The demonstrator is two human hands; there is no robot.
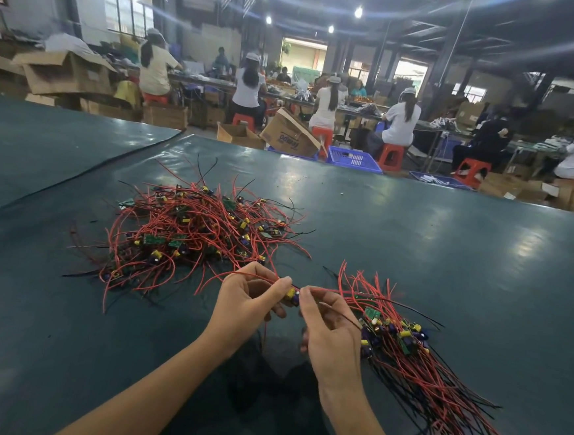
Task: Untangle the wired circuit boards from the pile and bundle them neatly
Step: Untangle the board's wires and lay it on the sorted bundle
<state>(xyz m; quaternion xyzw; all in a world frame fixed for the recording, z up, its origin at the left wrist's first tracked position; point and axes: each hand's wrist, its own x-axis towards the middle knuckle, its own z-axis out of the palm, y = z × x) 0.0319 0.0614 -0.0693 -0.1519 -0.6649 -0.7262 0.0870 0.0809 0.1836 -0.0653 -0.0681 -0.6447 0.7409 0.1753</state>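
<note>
Pile [195,234] and bundle [405,350] were red and black wires, green boards, yellow-purple parts; counter [414,234] dark teal

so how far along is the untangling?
Partly done. Done: an aligned bundle lies on the right of the green table, no tie visible. In hand: left hand and right hand pinch one wired circuit board between them. Left: the tangled pile, which looks the larger share.

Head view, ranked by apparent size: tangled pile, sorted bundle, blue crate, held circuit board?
1. tangled pile and sorted bundle: similar spread, and the bundle is nearer, so I leave them unranked.
2. blue crate, farther off.
3. held circuit board.
</note>
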